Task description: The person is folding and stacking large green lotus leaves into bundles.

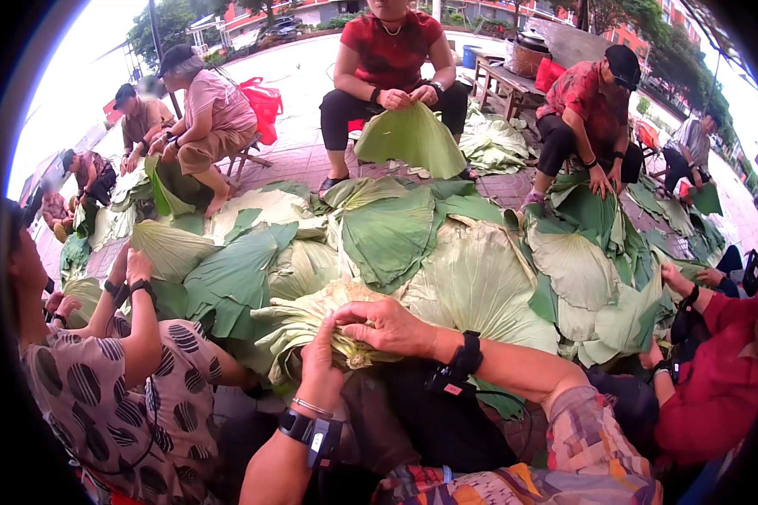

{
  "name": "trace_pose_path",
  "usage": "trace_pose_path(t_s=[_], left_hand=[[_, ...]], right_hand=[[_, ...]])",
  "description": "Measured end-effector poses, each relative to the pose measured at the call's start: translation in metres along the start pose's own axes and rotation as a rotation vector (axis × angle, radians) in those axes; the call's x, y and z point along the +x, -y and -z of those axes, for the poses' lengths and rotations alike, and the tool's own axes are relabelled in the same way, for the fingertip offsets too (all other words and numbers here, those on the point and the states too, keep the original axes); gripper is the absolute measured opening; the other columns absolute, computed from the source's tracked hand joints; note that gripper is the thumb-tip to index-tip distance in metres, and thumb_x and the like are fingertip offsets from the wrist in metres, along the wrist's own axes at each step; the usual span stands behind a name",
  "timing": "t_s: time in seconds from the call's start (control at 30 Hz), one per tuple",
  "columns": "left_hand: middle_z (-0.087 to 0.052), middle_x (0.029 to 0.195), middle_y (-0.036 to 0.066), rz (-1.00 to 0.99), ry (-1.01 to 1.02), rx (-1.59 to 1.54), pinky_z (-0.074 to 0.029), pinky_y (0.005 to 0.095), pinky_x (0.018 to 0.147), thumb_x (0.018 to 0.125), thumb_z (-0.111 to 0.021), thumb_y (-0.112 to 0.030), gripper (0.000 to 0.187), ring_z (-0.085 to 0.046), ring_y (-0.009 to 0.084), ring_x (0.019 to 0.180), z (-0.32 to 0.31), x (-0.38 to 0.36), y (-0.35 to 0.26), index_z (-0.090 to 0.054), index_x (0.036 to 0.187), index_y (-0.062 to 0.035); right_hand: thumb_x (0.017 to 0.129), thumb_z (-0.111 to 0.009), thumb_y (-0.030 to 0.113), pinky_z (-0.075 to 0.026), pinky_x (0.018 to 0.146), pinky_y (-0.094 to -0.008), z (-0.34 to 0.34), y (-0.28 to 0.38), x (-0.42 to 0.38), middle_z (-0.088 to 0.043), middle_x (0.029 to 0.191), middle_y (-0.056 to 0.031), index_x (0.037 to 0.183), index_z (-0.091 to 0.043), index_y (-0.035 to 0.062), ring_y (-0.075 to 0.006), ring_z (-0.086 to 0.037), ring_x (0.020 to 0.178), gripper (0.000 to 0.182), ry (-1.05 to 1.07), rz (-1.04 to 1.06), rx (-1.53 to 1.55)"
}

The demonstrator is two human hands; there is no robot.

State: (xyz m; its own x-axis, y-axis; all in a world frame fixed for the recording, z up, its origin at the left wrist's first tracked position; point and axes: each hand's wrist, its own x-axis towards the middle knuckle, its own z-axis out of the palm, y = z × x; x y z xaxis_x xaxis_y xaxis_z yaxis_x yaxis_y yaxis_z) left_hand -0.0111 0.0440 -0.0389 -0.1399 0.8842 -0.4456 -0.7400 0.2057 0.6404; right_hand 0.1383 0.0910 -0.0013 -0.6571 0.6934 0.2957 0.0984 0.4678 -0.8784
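A thick bundle of folded lotus leaves, pale green with crinkled edges, sits at my lap. My left hand is closed at its near side, fingers pointing up. From the right, my right hand reaches across, with thumb and fingers pinched together at the bundle's upper edge. The fingertips of both hands nearly meet, and whatever small part they pinch is hidden. Just beyond the bundle lies a heap of large lotus leaves, among them a dark green leaf and a broad pale leaf.
Across the heap, a seated person holds up a lotus leaf. Co-workers sit close on my left and right. Another person bends over leaves at the right. A wooden bench stands behind.
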Motion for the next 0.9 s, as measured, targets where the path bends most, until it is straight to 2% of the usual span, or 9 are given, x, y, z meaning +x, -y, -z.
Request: trace_pose_path(t_s=[0.07, 0.1, 0.2, 0.27, 0.4, 0.47, 0.57, 0.73, 0.9], left_hand=[[-0.06, 0.092, 0.01, -0.001, -0.03, -0.026, -0.051, 0.0361, 0.07, 0.078, -0.062, -0.016, 0.022, -0.06, 0.0223, 0.079, 0.008, 0.01, 0.004, -0.058, 0.094, -0.0008], [-0.06, 0.092, 0.01, 0.001, -0.053, -0.03, -0.051, 0.0361, 0.071, 0.077, -0.063, -0.015, 0.024, -0.06, 0.0224, 0.08, 0.006, 0.01, 0.004, -0.057, 0.095, -0.0006], [-0.06, 0.096, 0.011, -0.021, -0.068, -0.054, -0.049, 0.0376, 0.074, 0.071, -0.066, -0.011, 0.038, -0.059, 0.0237, 0.082, 0.006, 0.008, -0.001, -0.053, 0.105, 0.0007], [-0.059, 0.096, 0.01, -0.056, -0.121, -0.021, -0.049, 0.0379, 0.075, 0.071, -0.066, -0.011, 0.04, -0.059, 0.0242, 0.083, 0.006, 0.013, -0.002, -0.052, 0.106, 0.0006], [-0.058, 0.1, 0.009, -0.088, -0.098, -0.021, -0.048, 0.0392, 0.077, 0.07, -0.065, -0.011, 0.042, -0.058, 0.0244, 0.087, 0.01, 0.011, -0.021, -0.051, 0.108, -0.0003], [-0.058, 0.103, 0.009, -0.106, -0.065, -0.036, -0.046, 0.0374, 0.081, 0.071, -0.065, -0.012, 0.044, -0.057, 0.0241, 0.09, 0.015, 0.013, -0.027, -0.05, 0.111, -0.0016], [-0.058, 0.104, 0.008, -0.12, -0.104, -0.006, -0.045, 0.0368, 0.083, 0.072, -0.064, -0.013, 0.044, -0.056, 0.0235, 0.092, 0.018, 0.013, -0.029, -0.05, 0.112, -0.0016], [-0.058, 0.104, 0.008, -0.109, -0.128, 0.033, -0.045, 0.0361, 0.082, 0.071, -0.064, -0.013, 0.044, -0.057, 0.0229, 0.092, 0.021, 0.012, -0.026, -0.05, 0.111, -0.0023], [-0.059, 0.105, 0.009, -0.044, -0.148, 0.047, -0.045, 0.0394, 0.085, 0.075, -0.061, -0.016, 0.036, -0.057, 0.0248, 0.094, 0.027, 0.015, -0.023, -0.053, 0.108, -0.0048]], right_hand=[[0.083, -0.057, 0.013, -0.044, 0.082, -0.027, 0.005, 0.002, 0.003, -0.061, 0.099, -0.0111, 0.106, -0.055, 0.0009, -0.0168, -0.058, 0.093, 0.026, 0.091, -0.002, 0.007], [0.084, -0.056, 0.014, -0.043, 0.085, -0.0272, 0.005, -0.011, -0.001, -0.06, 0.104, -0.0095, 0.11, -0.053, 0.0009, -0.0155, -0.055, 0.097, 0.029, 0.046, -0.104, 0.32], [0.085, -0.056, 0.017, -0.046, 0.08, -0.0281, 0.026, -0.046, -0.012, -0.06, 0.101, -0.0097, 0.111, -0.052, 0.0002, -0.0154, -0.057, 0.092, 0.031, -0.115, -0.133, 0.266], [0.081, -0.059, 0.017, -0.046, 0.08, -0.0284, 0.04, -0.07, -0.019, -0.06, 0.102, -0.0132, 0.111, -0.052, 0.0009, -0.0179, -0.058, 0.094, 0.035, -0.209, -0.151, 0.175], [0.067, -0.062, 0.019, -0.043, 0.086, -0.0353, 0.093, -0.201, -0.106, -0.057, 0.105, -0.0216, 0.111, -0.052, 0.001, -0.0319, -0.055, 0.099, 0.048, -0.567, -0.613, -0.411], [0.066, -0.063, 0.018, -0.041, 0.088, -0.0368, 0.091, -0.227, -0.164, -0.055, 0.107, -0.0225, 0.112, -0.05, -0.0006, -0.0344, -0.052, 0.102, 0.051, -0.509, -0.874, -0.572], [0.064, -0.065, 0.018, -0.04, 0.088, -0.0368, 0.072, -0.267, -0.204, -0.052, 0.109, -0.0214, 0.112, -0.047, -0.0016, -0.0343, -0.049, 0.104, 0.055, -0.5, -0.821, -0.63], [0.064, -0.07, 0.023, -0.04, 0.087, -0.0417, 0.038, -0.279, -0.227, -0.041, 0.116, -0.0145, 0.109, -0.044, 0.0028, -0.0311, -0.039, 0.111, 0.056, -0.325, -1.014, -0.81], [0.066, -0.07, 0.033, -0.038, 0.085, -0.0489, 0.027, -0.282, -0.221, -0.025, 0.134, -0.0169, 0.117, -0.039, 0.0056, -0.0328, -0.03, 0.12, 0.066, -0.28, -1.076, -0.901]])
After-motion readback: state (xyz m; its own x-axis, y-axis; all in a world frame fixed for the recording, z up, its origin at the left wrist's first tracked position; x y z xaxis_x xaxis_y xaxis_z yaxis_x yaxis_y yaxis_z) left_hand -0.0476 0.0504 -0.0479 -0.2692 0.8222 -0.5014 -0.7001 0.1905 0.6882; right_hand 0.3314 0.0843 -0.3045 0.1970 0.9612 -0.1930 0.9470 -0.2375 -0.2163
